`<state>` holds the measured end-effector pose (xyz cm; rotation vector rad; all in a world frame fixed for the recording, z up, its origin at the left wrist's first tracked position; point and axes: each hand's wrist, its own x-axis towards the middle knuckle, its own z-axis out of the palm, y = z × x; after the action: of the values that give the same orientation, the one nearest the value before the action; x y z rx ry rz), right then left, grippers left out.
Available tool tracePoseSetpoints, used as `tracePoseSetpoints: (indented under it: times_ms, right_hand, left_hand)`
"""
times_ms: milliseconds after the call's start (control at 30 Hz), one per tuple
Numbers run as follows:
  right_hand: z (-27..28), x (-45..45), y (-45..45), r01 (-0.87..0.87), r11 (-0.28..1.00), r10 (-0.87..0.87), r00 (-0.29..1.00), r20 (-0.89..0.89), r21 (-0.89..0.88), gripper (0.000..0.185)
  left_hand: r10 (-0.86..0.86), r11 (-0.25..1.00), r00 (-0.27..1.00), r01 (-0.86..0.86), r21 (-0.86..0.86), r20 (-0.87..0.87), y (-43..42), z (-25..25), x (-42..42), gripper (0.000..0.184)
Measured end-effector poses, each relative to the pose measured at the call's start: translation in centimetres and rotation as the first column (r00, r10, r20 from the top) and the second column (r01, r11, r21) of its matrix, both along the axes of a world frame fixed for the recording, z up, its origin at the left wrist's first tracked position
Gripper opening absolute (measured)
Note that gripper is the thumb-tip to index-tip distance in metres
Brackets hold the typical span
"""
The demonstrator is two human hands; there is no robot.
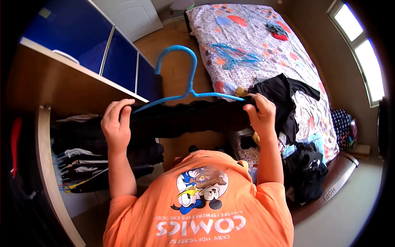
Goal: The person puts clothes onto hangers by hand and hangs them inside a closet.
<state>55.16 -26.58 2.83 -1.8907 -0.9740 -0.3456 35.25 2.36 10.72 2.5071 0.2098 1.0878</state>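
Note:
A blue hanger (pixel 190 94) is held up in front of my orange shirt, its hook pointing away from me. Black cloth (pixel 189 117) hangs along the hanger's lower side, stretched between my hands. My left hand (pixel 117 123) pinches the cloth at the hanger's left end, thumb against fingers. At the opposite end, my right hand (pixel 261 110) grips the cloth and the hanger's tip between thumb and fingers. The cloth hides the hanger's lower part.
An open wardrobe (pixel 45 164) with hung clothes (pixel 86 164) stands at the left, below blue door panels (pixel 119 53). On the bed (pixel 247 37) lie blue hangers (pixel 236 57), a black garment (pixel 279 99) and a dark clothes pile (pixel 306 168). A window is at the upper right.

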Motion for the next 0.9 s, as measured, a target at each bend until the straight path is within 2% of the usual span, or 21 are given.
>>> tracePoseSetpoints:
  times_ms: [67, 133, 200, 233, 333, 367, 400, 467, 500, 533, 600, 633, 667, 733, 800, 867, 900]
  right_hand:
    - [0.9, -0.3, -0.2, 0.0, 0.997, 0.004, 0.998, 0.059, -0.072, 0.03]
    - [1.7, -0.5, -0.2, -0.003, 0.993, 0.015, 0.995, 0.101, -0.115, 0.033]
    - [2.6, -0.7, -0.3, -0.02, 0.996, 0.027, 0.996, 0.086, -0.084, 0.034]
    - [2.9, -0.7, -0.2, -0.034, 0.997, 0.041, 0.994, 0.098, -0.07, 0.034]
    - [3.3, -0.3, -0.5, -0.018, 1.0, 0.02, 0.995, 0.096, -0.024, 0.033]
    - [3.3, -0.1, -0.7, -0.024, 1.0, 0.022, 0.996, 0.089, 0.018, 0.032]
    - [3.4, 0.0, -0.9, -0.025, 0.995, 0.018, 0.997, 0.071, 0.099, 0.031]
    - [3.0, 0.5, -1.6, -0.005, 0.988, 0.0, 0.999, 0.032, 0.153, 0.031]
    - [3.3, 0.4, -1.7, -0.014, 0.987, 0.015, 1.0, -0.009, 0.158, 0.027]
    - [3.3, 0.4, -1.6, -0.01, 0.988, 0.011, 1.0, -0.009, 0.153, 0.027]
    - [3.3, 0.3, -1.1, -0.073, 0.989, 0.079, 0.996, -0.037, 0.132, 0.02]
    - [3.2, 0.2, -0.8, -0.07, 0.989, 0.077, 0.996, -0.051, 0.127, 0.016]
    - [3.3, 0.0, -0.6, -0.066, 0.989, 0.079, 0.992, -0.097, 0.135, 0.017]
    - [2.9, 0.1, -0.4, -0.034, 0.991, 0.057, 0.984, -0.169, 0.132, 0.016]
    - [3.1, 0.3, -0.2, 0.008, 0.974, 0.01, 0.997, -0.077, 0.226, 0.015]
    - [4.0, 0.0, -0.2, 0.029, 0.939, 0.036, 0.982, -0.183, 0.343, 0.016]
    - [3.7, 0.3, 0.0, -0.034, 0.965, 0.073, 0.987, -0.143, 0.259, 0.017]
  left_hand:
    - [0.168, 0.985, 0.986, -0.169, 0.04, 0.021, 0.4, 0.2, -0.3, 0.012]
    - [0.235, 0.97, 0.972, -0.236, 0.057, 0.022, 0.4, 0.2, -0.3, 0.011]
    - [0.114, 0.993, 0.991, -0.117, -0.032, -0.069, 0.0, 0.2, 0.1, 0.011]
    - [0.011, 1.0, 0.994, -0.012, -0.011, -0.106, -0.1, 0.2, 0.4, 0.008]
    - [-0.312, 0.934, 0.931, 0.265, -0.24, -0.189, 1.2, -1.2, 0.4, 0.043]
    - [-0.405, 0.873, 0.894, 0.316, -0.37, -0.192, 2.0, -1.4, -0.1, 0.065]
    - [-0.403, 0.855, 0.905, 0.32, -0.408, -0.135, 1.7, -1.1, -0.3, 0.072]
    - [-0.295, 0.937, 0.936, 0.244, -0.25, -0.191, 1.8, -1.5, -0.8, 0.069]
    - [-0.263, 0.958, 0.944, 0.232, -0.167, -0.198, 2.7, -2.5, -1.3, 0.057]
    - [-0.268, 0.956, 0.943, 0.236, -0.172, -0.196, 2.8, -2.9, -1.8, 0.057]
    - [-0.261, 0.941, 0.941, 0.198, -0.274, -0.217, 2.7, -3.2, -2.6, 0.044]
    - [-0.204, 0.971, 0.968, 0.182, -0.154, -0.144, 2.3, -3.3, -2.3, 0.037]
    - [-0.207, 0.971, 0.968, 0.185, -0.154, -0.142, 2.3, -3.5, -2.4, 0.037]
    - [-0.109, 0.994, 0.994, 0.109, -0.022, 0.0, 2.3, -3.8, -3.0, 0.036]
    - [-0.119, 0.992, 0.993, 0.118, -0.043, -0.02, 2.2, -2.9, -3.9, 0.035]
    - [-0.13, 0.991, 0.991, 0.131, -0.031, 0.02, 2.2, -2.6, -4.8, 0.033]
    - [-0.107, 0.994, 0.994, 0.106, 0.014, 0.036, 2.1, -2.6, -4.9, 0.031]
